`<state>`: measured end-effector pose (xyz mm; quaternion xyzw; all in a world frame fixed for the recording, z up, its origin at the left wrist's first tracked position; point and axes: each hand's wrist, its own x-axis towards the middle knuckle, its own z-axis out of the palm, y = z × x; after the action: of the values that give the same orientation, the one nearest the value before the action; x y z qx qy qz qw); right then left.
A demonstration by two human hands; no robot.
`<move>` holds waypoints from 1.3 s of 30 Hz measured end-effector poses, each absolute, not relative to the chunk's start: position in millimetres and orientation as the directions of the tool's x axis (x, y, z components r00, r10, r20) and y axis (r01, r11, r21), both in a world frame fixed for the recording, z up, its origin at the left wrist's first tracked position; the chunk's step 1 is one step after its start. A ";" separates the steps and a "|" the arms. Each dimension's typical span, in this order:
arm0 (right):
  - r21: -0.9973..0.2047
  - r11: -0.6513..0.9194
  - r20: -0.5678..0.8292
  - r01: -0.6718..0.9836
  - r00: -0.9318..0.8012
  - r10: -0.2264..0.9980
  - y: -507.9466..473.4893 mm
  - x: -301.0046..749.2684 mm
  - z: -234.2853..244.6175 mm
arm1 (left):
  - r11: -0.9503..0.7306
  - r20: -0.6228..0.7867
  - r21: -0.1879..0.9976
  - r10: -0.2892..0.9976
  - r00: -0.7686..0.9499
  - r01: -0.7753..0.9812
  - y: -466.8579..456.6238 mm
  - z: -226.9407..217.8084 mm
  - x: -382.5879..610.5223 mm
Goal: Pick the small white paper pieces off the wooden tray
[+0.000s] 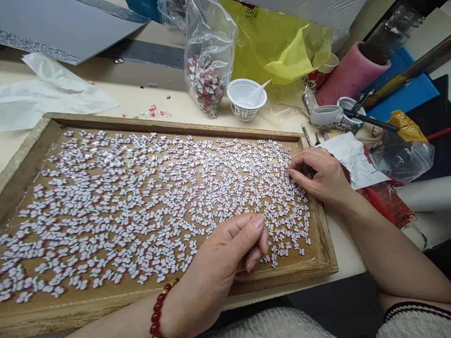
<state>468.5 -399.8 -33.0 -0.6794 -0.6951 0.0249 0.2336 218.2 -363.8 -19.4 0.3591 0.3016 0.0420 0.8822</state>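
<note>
Many small white cherry-shaped pieces (148,206) with hints of red and green at their edges lie spread over a shallow wooden tray (322,234). Above the tray's near right part is my left hand (225,263), thumb and fingertips pinched together; whatever is between them is too small to make out. My right hand (322,176) rests by the tray's right rim, fingers curled and thumb close to the index finger, over the pieces at that edge. Its fingertips hide anything they hold. A red bead bracelet (160,303) circles my left wrist.
Behind the tray stand a clear bag of red and silver studs (206,84) and a white plastic cup (246,101) with a spoon. Loose red and clear gems (153,112) lie nearby. At right are a crumpled tissue (354,157), a pink cylinder (352,75) and brushes.
</note>
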 end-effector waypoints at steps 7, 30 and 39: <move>-0.350 0.076 0.289 0.934 0.030 0.957 -399.8 468.4 -33.1 | 0.742 -0.498 0.657 0.294 0.815 0.134 -365.0 -18.3 217.9; -0.337 0.095 0.304 0.937 0.013 0.952 -400.1 469.6 -34.1 | 0.752 -0.510 0.642 0.271 0.816 0.151 -364.5 -20.1 218.0; -0.336 0.099 0.308 0.937 0.010 0.951 -400.1 469.7 -34.1 | 0.750 -0.501 0.646 0.276 0.820 0.142 -363.4 -21.6 218.7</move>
<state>469.7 -400.1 -34.1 -0.6711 -0.7034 0.0156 0.2338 218.7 -363.4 -21.6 0.3518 0.2972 0.0378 0.8868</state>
